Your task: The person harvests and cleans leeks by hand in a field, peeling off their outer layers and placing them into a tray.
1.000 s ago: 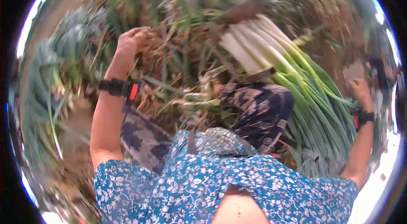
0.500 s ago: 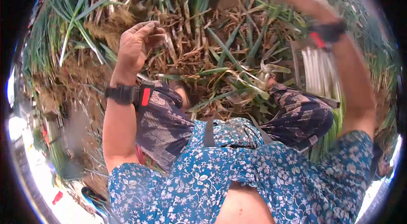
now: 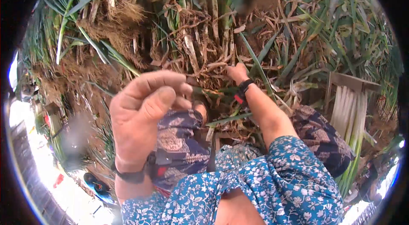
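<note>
My left hand [image 3: 140, 114] is raised close to the camera, over my left knee. Its fingers are curled in with the thumb across them, and nothing shows in them. Further out, my right hand [image 3: 238, 73] reaches down among the green onions [image 3: 215, 20] and dry leaves. Its fingers are bent at the foot of a pale stem; what they grip is partly hidden. Left of it stand brown, soil-coated stems [image 3: 189, 48]. Dark straps with red parts circle both wrists.
Rooted green onions [image 3: 113, 16] lie at the upper left, with more leafy ones [image 3: 336, 16] at the upper right. A bundle of pale peeled stems [image 3: 349, 108] rests by a wooden frame [image 3: 353, 81] at my right. My patterned trouser legs [image 3: 319, 140] flank the litter.
My right hand has come down from the upper right into the stems at the middle. The left hand has drawn back and up towards the camera. The view has shifted slightly.
</note>
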The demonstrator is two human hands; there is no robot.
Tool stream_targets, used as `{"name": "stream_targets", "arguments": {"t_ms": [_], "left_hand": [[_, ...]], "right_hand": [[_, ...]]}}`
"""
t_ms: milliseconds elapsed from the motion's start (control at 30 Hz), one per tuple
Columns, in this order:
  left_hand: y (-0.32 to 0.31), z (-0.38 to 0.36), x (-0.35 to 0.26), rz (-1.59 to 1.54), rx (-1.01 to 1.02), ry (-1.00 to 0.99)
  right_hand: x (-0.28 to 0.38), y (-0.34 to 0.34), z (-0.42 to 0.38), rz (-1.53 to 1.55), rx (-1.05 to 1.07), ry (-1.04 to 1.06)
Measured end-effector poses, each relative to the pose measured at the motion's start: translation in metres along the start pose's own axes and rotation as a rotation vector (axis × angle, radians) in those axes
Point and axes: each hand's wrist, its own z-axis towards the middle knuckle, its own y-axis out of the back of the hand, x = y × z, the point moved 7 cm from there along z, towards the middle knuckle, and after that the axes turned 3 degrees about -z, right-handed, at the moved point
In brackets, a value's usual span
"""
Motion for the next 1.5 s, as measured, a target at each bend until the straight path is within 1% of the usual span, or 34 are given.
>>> {"name": "stream_targets", "arguments": {"t_ms": [33, 67, 133, 167, 200, 267, 300, 367, 400, 467, 500, 533, 600, 667, 700, 733, 767, 800, 833, 867, 933, 967, 1067, 1100, 1133, 1200, 1233, 1300, 1367, 1400, 1467, 1500], "left_hand": [[0.001, 0.004, 0.003, -0.014, -0.005, 0.054], [0.0, 0.006, 0.004, -0.018, -0.003, 0.064], [-0.003, 0.007, 0.006, -0.031, 0.013, 0.082], [-0.008, 0.008, 0.005, -0.082, 0.037, 0.124], [-0.01, 0.01, 0.006, -0.06, 0.055, 0.124], [-0.012, 0.015, 0.012, -0.016, 0.092, 0.114], [-0.014, 0.019, 0.014, 0.064, 0.117, 0.102], [-0.022, 0.026, 0.022, 0.004, 0.192, 0.098], [-0.024, 0.031, 0.03, -0.03, 0.219, 0.105], [-0.029, 0.043, 0.049, 0.014, 0.253, 0.147], [-0.032, 0.05, 0.06, 0.038, 0.266, 0.171], [-0.034, 0.058, 0.071, 0.049, 0.254, 0.164], [-0.04, 0.075, 0.094, 0.085, 0.248, 0.176], [-0.049, 0.085, 0.102, 0.03, 0.233, 0.13], [-0.056, 0.094, 0.111, -0.118, 0.252, 0.163], [-0.063, 0.099, 0.11, -0.264, 0.272, 0.195], [-0.07, 0.102, 0.114, -0.408, 0.26, 0.285], [-0.073, 0.124, 0.131, -0.572, 0.347, 0.182], [-0.075, 0.123, 0.125, -0.647, 0.299, 0.203], [-0.079, 0.121, 0.123, -0.72, 0.25, 0.228], [-0.084, 0.107, 0.115, -0.825, 0.176, 0.209], [-0.084, 0.119, 0.133, -0.817, 0.205, 0.233], [-0.084, 0.094, 0.111, -0.707, 0.319, 0.151], [-0.081, 0.091, 0.105, -0.673, 0.364, 0.115], [-0.076, 0.077, 0.095, -0.621, 0.397, 0.107], [-0.073, 0.052, 0.066, -0.519, 0.475, 0.086], [-0.071, 0.048, 0.064, -0.488, 0.434, 0.081], [-0.063, 0.04, 0.061, -0.529, 0.367, 0.093], [-0.052, 0.039, 0.06, -0.594, 0.312, 0.097], [-0.049, 0.036, 0.059, -0.604, 0.327, 0.092], [-0.044, 0.027, 0.059, -0.62, 0.355, 0.091], [-0.045, 0.018, 0.054, -0.464, 0.342, 0.088]], "right_hand": [[0.005, -0.006, 0.009, 0.139, 0.071, 0.073], [0.007, -0.013, 0.015, 0.279, 0.14, 0.144], [0.021, -0.006, 0.008, 0.61, 0.269, 0.157], [0.023, 0.002, 0.005, 0.799, 0.324, 0.099], [0.035, 0.02, -0.01, 0.988, 0.373, 0.043], [0.076, 0.077, -0.091, 1.059, 0.37, 0.056], [0.064, 0.077, -0.089, 1.011, 0.343, 0.201], [0.078, 0.105, -0.149, 0.817, 0.273, 0.578], [0.074, 0.102, -0.17, 1.001, 0.399, 0.331], [0.079, 0.116, -0.207, 0.879, 0.317, 0.427], [0.074, 0.121, -0.214, 0.824, 0.231, 0.492], [0.074, 0.125, -0.23, 0.842, 0.246, 0.487], [0.083, 0.14, -0.275, 0.866, 0.287, 0.551], [0.079, 0.144, -0.306, 0.705, 0.252, 0.62], [0.075, 0.143, -0.32, 0.628, 0.236, 0.65], [0.066, 0.14, -0.331, 0.546, 0.202, 0.621], [0.063, 0.143, -0.345, 0.339, 0.138, 0.698], [0.059, 0.146, -0.358, 0.13, 0.072, 0.766], [0.043, 0.14, -0.358, 0.133, 0.134, 0.643], [0.033, 0.141, -0.358, 0.144, 0.096, 0.662], [0.011, 0.141, -0.348, 0.162, 0.024, 0.704], [-0.006, 0.138, -0.337, 0.218, 0.11, 0.644], [-0.045, 0.12, -0.299, 0.316, 0.089, 0.608], [-0.043, 0.118, -0.296, 0.194, 0.186, 0.518], [-0.022, 0.123, -0.304, 0.058, 0.115, 0.603], [-0.012, 0.117, -0.282, 0.413, 0.218, 0.437], [0.006, 0.117, -0.28, 0.549, 0.209, 0.489], [0.038, 0.118, -0.283, 0.808, 0.196, 0.594], [0.052, 0.121, -0.292, 0.799, 0.082, 0.69], [0.057, 0.124, -0.296, 0.789, 0.027, 0.738], [0.063, 0.128, -0.303, 0.777, -0.073, 0.763], [0.069, 0.133, -0.307, 0.746, -0.126, 0.774]]}}
